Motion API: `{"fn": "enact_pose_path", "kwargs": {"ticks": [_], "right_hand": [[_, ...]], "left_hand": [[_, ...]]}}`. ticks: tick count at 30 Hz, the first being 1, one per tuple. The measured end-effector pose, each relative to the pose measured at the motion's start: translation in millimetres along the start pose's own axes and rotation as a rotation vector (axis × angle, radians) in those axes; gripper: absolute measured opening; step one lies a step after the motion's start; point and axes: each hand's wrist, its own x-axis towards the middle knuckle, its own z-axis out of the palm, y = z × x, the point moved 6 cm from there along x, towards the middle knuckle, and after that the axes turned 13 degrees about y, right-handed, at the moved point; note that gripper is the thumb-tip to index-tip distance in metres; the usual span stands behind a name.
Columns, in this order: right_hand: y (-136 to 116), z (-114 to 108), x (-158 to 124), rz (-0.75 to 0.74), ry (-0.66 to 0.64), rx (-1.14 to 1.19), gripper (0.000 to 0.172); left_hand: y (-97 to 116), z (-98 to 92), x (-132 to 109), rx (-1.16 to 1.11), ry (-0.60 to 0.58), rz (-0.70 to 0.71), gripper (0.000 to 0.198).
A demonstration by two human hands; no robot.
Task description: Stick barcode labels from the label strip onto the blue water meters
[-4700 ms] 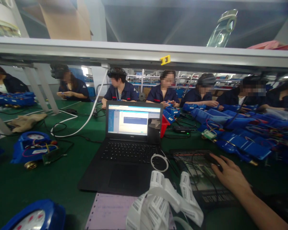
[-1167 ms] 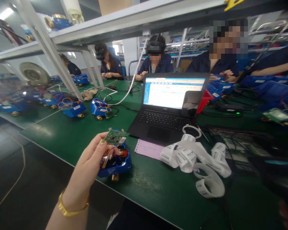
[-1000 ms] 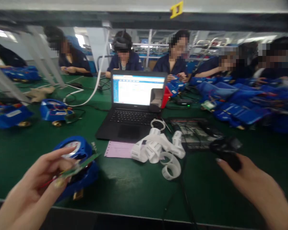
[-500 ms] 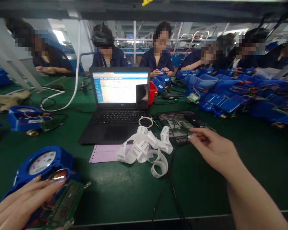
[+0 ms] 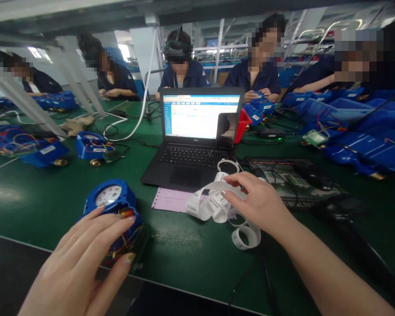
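Observation:
My left hand (image 5: 88, 254) lies over a blue water meter (image 5: 130, 193) with a round white dial (image 5: 108, 195). Its fingers are stretched out across the meter's near side, thumb apart. Coloured wires (image 5: 127, 239) and a circuit board (image 5: 140, 241) show beside the fingertips, partly hidden and blurred. Right of it, my right hand (image 5: 260, 202) hovers above a curled strip of white barcode labels (image 5: 197, 208), thumb and forefinger apart with nothing visible between them. Whether the right fingertips touch the strip I cannot tell. The hand hides part of the strip.
Behind the labels stands an open laptop (image 5: 189, 169), a phone (image 5: 226, 130) leaning on its screen. A pink paper (image 5: 167, 199) lies in front. Rightward are a mouse (image 5: 312, 175) and a black handheld device (image 5: 345, 210). Blue meters (image 5: 352, 149) fill the right side; co-workers sit opposite.
The view has swung left. My right hand has moved leftward from the dark printed mat to above the label strip, its fingers spreading. My left hand stays at the meter, whose circuit board looks more edge-on.

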Motion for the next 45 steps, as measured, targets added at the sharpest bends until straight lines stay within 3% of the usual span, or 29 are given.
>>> {"fn": "enact_pose_path", "kwargs": {"ticks": [5,8,12,15,20,25,29,33,35,40,45], "right_hand": [[1,5,1,-0.017,0.011,-0.04,0.025],[2,7,1,0.004,0.013,-0.057,0.024],[9,-3,-1,0.056,0.055,-0.038,0.026],[21,-11,-6,0.141,0.068,0.038,0.028],[39,-11,-18,0.29,0.049,0.119,0.031],[32,-4,-22,0.368,-0.03,0.345,0.036],[13,-6,-21,0.366,-0.128,0.661,0.035],[-1,-10,-21,0.3,-0.195,0.783,0.031],[1,-9,-21,0.313,-0.172,0.804,0.029],[20,-4,-23,0.455,-0.007,0.748,0.024],[11,12,-28,0.538,-0.166,0.954,0.029]], "left_hand": [[19,-0.6,4,-0.034,0.048,0.013,0.055],[44,2.8,2,-0.146,0.106,-0.014,0.049],[76,34.0,2,-0.344,0.005,-0.061,0.036],[88,60.3,7,-0.458,-0.071,-0.067,0.03],[90,91.4,22,-0.53,-0.151,-0.226,0.029],[104,121.4,38,-0.644,-0.258,-0.395,0.036],[104,143.5,47,-0.657,-0.195,-0.563,0.053],[89,161.7,47,-0.817,-0.1,-0.822,0.044],[85,168.0,47,-0.978,-0.076,-0.919,0.04],[86,171.8,44,-1.44,-0.015,-1.142,0.052],[90,162.7,42,-1.598,0.099,-1.097,0.047]]}}
